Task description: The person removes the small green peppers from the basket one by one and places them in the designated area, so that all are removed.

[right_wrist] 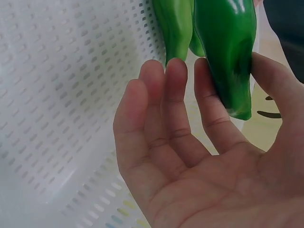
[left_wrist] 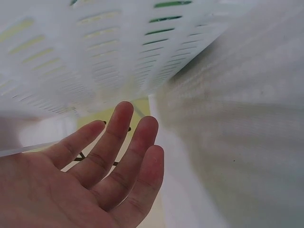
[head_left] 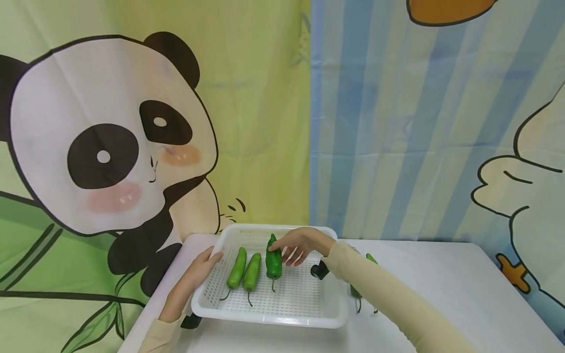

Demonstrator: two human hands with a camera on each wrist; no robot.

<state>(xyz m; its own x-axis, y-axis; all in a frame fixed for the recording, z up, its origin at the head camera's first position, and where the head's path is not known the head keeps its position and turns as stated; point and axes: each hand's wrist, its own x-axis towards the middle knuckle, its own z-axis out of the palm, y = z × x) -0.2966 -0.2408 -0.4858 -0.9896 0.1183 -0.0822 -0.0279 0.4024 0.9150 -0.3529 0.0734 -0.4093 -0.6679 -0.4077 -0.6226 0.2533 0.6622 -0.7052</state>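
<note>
In the head view my right hand point(head_left: 302, 244) pinches a dark green pepper point(head_left: 274, 264) near its tip, above the white basket's floor. The right wrist view shows thumb and index finger on either side of this pepper point(right_wrist: 225, 42); the other fingers are held apart from it. Two lighter green peppers point(head_left: 237, 268) lie side by side in the white plastic basket point(head_left: 269, 319), left of the held one. My left hand point(head_left: 200, 269) holds the basket's left rim, thumb over it. Its fingers point(left_wrist: 118, 137) extend loosely outside, below the slotted wall, in the left wrist view.
More green peppers point(head_left: 356, 292) lie on the white table point(head_left: 423, 279) right of the basket, partly hidden by my right sleeve point(head_left: 375, 289). Behind the table hang curtains, one printed with a panda point(head_left: 119, 88).
</note>
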